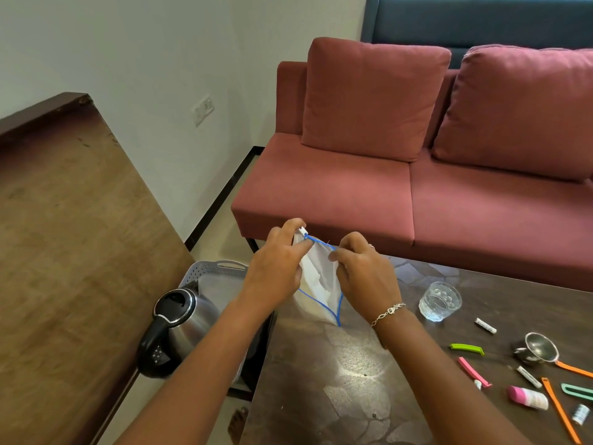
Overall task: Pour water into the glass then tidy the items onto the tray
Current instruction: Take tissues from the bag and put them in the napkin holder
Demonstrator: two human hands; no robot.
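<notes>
Both hands hold a clear zip bag (321,281) with a blue seal above the left end of the dark table (337,380). My left hand (276,268) pinches the bag's top near its white slider. My right hand (362,271) pinches the other side of the bag's mouth. A clear glass (439,301) holding some water stands on the table to the right of the bag. The steel kettle (179,326) with a black handle sits on the grey perforated tray (208,271), left of the table and below my left arm.
Small items lie at the table's right: a steel strainer (539,348) with an orange handle, green (467,348) and pink (473,370) clips, a pink-capped tube (528,401), white sticks. A red sofa (417,194) stands behind the table, a wooden counter (64,236) at left.
</notes>
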